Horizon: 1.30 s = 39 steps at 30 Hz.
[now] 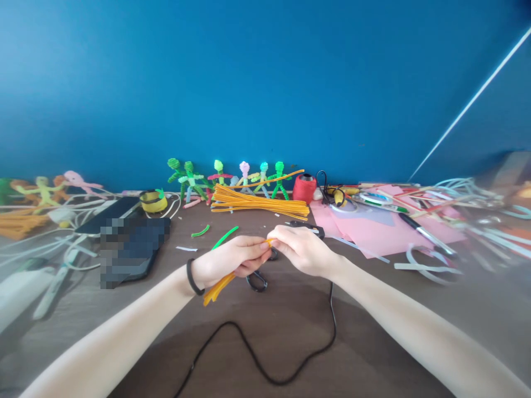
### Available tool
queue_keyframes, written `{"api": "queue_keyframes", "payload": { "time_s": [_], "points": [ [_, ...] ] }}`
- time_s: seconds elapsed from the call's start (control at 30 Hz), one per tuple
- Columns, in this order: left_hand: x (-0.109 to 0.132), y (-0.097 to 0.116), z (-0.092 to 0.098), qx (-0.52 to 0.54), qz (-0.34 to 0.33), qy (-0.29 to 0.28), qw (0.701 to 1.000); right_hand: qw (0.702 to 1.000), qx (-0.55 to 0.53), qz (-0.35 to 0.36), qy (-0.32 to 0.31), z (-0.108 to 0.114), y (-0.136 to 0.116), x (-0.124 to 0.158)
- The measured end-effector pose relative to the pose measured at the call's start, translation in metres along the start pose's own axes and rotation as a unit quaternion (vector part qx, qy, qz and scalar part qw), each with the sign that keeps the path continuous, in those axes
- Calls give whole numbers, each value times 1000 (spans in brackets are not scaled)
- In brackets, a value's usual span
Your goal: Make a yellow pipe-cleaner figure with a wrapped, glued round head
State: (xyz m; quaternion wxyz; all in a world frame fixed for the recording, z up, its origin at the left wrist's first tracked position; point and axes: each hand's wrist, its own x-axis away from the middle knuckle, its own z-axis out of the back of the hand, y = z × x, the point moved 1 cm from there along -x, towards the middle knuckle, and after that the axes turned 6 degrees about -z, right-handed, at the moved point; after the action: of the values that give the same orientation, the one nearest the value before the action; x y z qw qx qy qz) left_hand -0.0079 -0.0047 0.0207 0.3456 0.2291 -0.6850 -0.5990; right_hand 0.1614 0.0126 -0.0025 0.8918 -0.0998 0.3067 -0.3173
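My left hand [237,255], with a black band on its wrist, is closed around a small bundle of orange pipe cleaners [219,288] whose ends stick out below the palm. My right hand [299,249] pinches the other end of this bundle, and a bit of orange shows between the two sets of fingertips. Both hands meet above the middle of the table. Behind them lies a larger pile of orange pipe cleaners [259,202]. A pair of black-handled scissors [257,282] is partly hidden under the hands.
Several pipe-cleaner figures [279,179] stand along the blue wall. A red spool [304,189] and pink paper sheets [365,229] are at the right. Dark phones [143,249] and a yellow tape roll [153,203] lie left. A black cord [249,348] winds across the front.
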Motion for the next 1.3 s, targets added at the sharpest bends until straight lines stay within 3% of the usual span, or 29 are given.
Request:
{"api": "queue_keyframes", "payload": {
  "time_s": [0.27, 0.6, 0.7, 0.83, 0.97, 1.1, 1.3],
  "points": [
    [-2, -6, 1, -17, -15, -4, 1000, 997, -70, -19, 17, -1, -5, 1],
    [-4, -10, 1, -146, -66, 41, 986, 988, -142, -65, 8, 1, -8, 0],
    [-4, -8, -1, -95, -50, 36, 994, 982, -167, -86, 20, 1, -7, 0],
    [-4, -9, 1, 43, -14, -12, 999, 974, -185, -122, 46, 1, -4, 0],
    [-8, -14, 6, 99, -22, -22, 995, 977, -170, -91, 92, 1, -2, 2],
    [-10, -18, 10, 146, -24, -44, 988, 979, -180, -34, 90, -1, -1, 1],
    [-12, -21, 13, 161, 4, -90, 983, 974, -211, -74, 45, 0, -1, 0]
  ]
}}
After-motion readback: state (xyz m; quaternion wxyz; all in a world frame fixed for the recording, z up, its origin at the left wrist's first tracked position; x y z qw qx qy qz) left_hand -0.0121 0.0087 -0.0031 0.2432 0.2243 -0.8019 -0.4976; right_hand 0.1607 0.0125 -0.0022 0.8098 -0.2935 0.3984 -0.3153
